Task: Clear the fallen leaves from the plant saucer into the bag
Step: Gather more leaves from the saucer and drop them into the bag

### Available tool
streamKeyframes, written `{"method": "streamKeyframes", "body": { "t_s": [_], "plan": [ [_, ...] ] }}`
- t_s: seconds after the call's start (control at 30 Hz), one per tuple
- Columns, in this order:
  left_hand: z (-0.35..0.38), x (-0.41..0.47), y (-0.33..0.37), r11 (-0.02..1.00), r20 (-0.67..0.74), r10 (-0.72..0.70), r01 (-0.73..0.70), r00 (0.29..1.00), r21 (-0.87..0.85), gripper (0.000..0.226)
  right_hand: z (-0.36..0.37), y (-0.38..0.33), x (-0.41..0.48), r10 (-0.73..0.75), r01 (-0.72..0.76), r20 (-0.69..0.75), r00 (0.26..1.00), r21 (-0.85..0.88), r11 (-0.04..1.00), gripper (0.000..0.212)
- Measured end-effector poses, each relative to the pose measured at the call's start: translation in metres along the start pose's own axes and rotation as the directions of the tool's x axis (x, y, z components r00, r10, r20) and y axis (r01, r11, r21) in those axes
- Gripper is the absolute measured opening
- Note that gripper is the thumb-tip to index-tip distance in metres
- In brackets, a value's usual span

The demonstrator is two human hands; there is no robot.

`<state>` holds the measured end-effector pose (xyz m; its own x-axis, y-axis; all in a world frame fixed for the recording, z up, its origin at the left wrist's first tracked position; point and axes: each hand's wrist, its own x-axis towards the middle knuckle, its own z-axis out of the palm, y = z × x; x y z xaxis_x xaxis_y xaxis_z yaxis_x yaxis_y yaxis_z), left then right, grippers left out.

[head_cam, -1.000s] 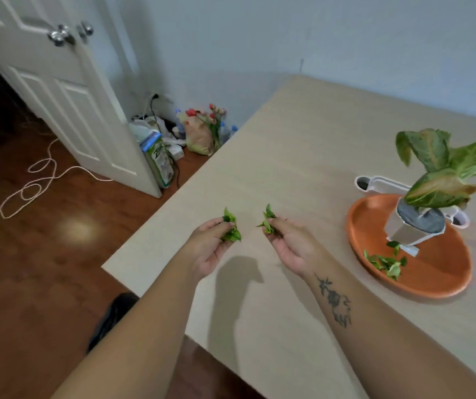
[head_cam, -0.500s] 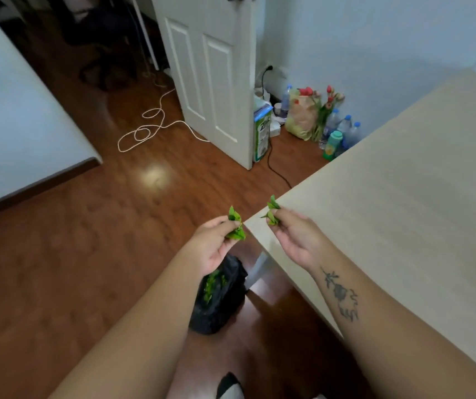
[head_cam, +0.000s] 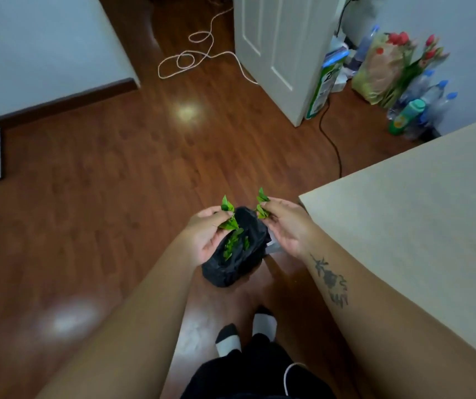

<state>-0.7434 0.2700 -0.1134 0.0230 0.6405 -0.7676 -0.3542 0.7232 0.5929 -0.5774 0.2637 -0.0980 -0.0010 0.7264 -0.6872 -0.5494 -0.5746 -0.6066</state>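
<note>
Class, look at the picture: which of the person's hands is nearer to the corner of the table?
Right. The right hand, pinching leaves, sits just beside the table corner; the left hand, pinching more leaves, is farther off, over the black bag.

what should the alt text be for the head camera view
A person's left hand pinches a clump of green leaves and the right hand pinches another clump, both above an open black bag on a wooden floor. More leaves lie inside the bag, and a pale table corner juts in from the right.
</note>
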Motion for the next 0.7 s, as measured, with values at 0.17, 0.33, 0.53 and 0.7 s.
{"method": "streamKeyframes", "body": {
  "t_s": [0.17,0.33,0.53,0.7],
  "plan": [
    [-0.020,0.051,-0.032,0.998,-0.060,-0.032,0.035,0.998,0.043,0.026,-0.016,0.034,0.060,0.039,-0.045,-0.050,0.998,-0.110,0.993,0.006],
    [-0.045,0.113,-0.077,0.995,-0.161,-0.045,0.058,0.986,0.079,0.021,-0.047,0.086,0.134,0.111,-0.152,-0.138,0.984,-0.344,0.926,0.012],
    [-0.061,0.174,-0.118,0.982,-0.330,0.006,0.057,0.944,0.180,0.011,-0.065,0.136,0.194,0.102,-0.206,-0.229,0.968,-0.500,0.841,0.013],
    [-0.063,0.203,-0.132,0.973,-0.323,-0.004,0.078,0.946,0.216,0.026,-0.072,0.153,0.225,0.165,-0.259,-0.229,0.959,-0.483,0.836,0.017]
  ]
}}
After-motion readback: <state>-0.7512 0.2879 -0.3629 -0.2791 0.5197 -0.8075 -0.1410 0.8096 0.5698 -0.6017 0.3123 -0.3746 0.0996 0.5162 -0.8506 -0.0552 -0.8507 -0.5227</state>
